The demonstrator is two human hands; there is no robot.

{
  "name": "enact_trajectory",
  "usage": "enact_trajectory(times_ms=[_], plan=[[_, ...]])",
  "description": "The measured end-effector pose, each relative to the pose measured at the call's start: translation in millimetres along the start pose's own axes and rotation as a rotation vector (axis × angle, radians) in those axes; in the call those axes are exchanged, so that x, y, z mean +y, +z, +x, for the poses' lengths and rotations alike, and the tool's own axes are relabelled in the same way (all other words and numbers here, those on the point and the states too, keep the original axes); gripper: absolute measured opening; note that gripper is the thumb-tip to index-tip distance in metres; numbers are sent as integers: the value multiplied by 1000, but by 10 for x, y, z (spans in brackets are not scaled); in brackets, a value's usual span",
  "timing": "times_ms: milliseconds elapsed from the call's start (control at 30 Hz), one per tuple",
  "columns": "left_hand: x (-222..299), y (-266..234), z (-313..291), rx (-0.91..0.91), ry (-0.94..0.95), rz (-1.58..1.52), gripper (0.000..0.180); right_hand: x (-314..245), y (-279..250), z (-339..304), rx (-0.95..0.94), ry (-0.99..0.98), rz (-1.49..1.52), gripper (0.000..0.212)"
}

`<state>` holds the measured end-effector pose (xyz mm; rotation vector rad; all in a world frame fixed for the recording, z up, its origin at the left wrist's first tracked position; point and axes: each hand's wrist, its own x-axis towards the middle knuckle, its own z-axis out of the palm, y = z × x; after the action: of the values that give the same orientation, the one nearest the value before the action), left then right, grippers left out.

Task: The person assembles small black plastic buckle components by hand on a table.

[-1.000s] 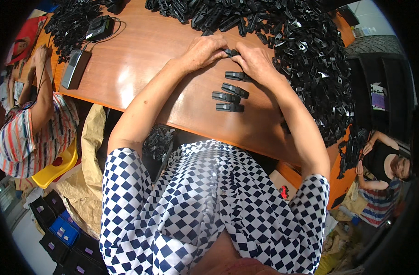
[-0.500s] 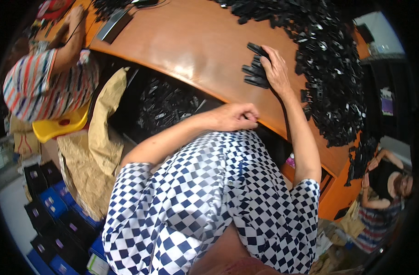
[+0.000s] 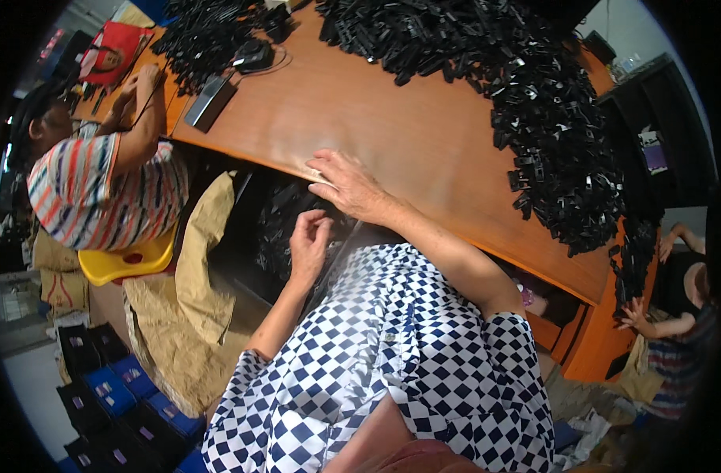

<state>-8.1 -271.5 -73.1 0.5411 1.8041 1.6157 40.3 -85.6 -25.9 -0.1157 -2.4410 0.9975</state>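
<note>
My right hand (image 3: pixel 349 188) reaches across to the front edge of the wooden table (image 3: pixel 313 102). Its fingers are stretched out, and nothing shows in them. Just below it, my left hand (image 3: pixel 309 246) hovers by the open black bin (image 3: pixel 234 264) under the table edge, with loosely bent fingers a little apart and no piece visible in them. Inside the bin lie many small black plastic pieces (image 3: pixel 275 229), partly hidden by my hands and the table edge. A large pile of similar black pieces (image 3: pixel 562 173) curves along the table's far and right sides.
A dark box-shaped device (image 3: pixel 211 102) and a cabled black device (image 3: pixel 254 55) sit at the table's left. Brown paper (image 3: pixel 207 260) hangs beside the bin. One person sits left on a yellow stool (image 3: pixel 128 256); another is at far right. Blue and black boxes (image 3: pixel 112 386) stand lower left.
My right hand has swept left from mid-table to the front edge above the bin. The black pieces under it are gone from that spot. My left hand has moved left to the bin, its fingers loosening.
</note>
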Motion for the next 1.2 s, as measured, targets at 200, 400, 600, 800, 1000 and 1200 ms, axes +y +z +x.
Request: enact_trajectory(times_ms=[200,400,600,800,1000,1200], plan=[[480,285,339,-4,464,360,13,848,-1187,-171,137,261,-612,37],[1112,877,1354,-120,813,689,40,1333,-2061,-22,136,429,-952,37],[1214,1664,2273,-175,910,943,66,1651,-2173,209,17,442,-1019,42],[1271,1921,2634,-197,792,1173,82,1949,-1961,469,167,496,-982,29],[1277,1788,2725,-230,845,1209,73,1861,-1628,594,213,503,-820,27],[1084,1351,2335,-309,877,1128,63,1397,-1203,269,183,352,-876,29]])
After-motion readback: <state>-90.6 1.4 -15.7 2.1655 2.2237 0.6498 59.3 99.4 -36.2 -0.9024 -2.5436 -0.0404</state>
